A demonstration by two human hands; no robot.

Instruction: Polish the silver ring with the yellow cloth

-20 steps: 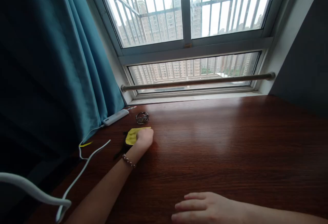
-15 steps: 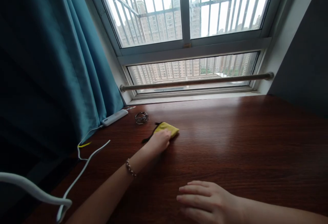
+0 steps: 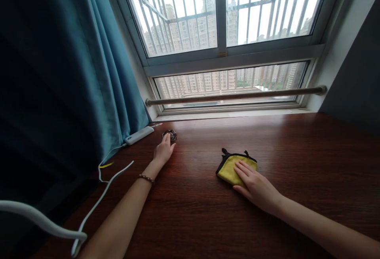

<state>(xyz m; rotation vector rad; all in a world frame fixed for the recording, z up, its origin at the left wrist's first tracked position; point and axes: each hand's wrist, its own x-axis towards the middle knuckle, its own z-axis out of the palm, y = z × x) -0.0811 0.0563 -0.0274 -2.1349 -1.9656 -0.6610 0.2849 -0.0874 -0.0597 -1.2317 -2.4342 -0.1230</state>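
My left hand (image 3: 164, 149) reaches to a dark, wiry ring-shaped object (image 3: 173, 135) near the window, its fingertips over the near rim and the thumb alongside. The fingers partly cover the object, which rests on the brown wooden surface (image 3: 190, 211). Farther right, a folded yellow cloth (image 3: 230, 171) with black edging lies flat, a black loop sticking out at its top left. My right hand (image 3: 257, 188) is laid palm down on the cloth's right part, fingers stretched out. A beaded bracelet (image 3: 146, 178) circles my left wrist.
A white power strip (image 3: 139, 135) lies beside the blue curtain (image 3: 118, 73) at left. White cables (image 3: 101, 195) run along the left edge, with a yellow strip (image 3: 106, 165) near them. Behind the surface, a horizontal rail (image 3: 234, 97) crosses the window.
My left hand has left the yellow cloth and moved to the ring-shaped object. The cloth has shifted right and nearer, spread wider, and my right hand has moved forward onto it.
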